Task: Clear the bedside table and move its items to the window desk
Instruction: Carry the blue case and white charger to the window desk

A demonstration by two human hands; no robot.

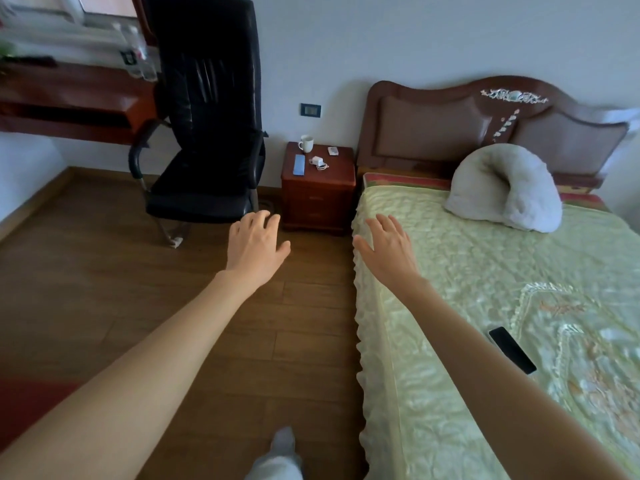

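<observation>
A small reddish wooden bedside table (318, 199) stands between a black chair and the bed. On its top sit a white mug (306, 143), a flat blue object (299, 164), a white charger with a cord (318, 162) and a small white box (333, 151). The window desk (72, 102) is at the upper left. My left hand (254, 245) and my right hand (386, 249) are stretched forward, fingers spread, holding nothing, well short of the table.
A black office chair (204, 133) stands between the desk and the bedside table. The bed (502, 306) with a green cover fills the right side, bearing a grey pillow (505, 188) and a black phone (512, 349). Wooden floor (104, 289) lies ahead.
</observation>
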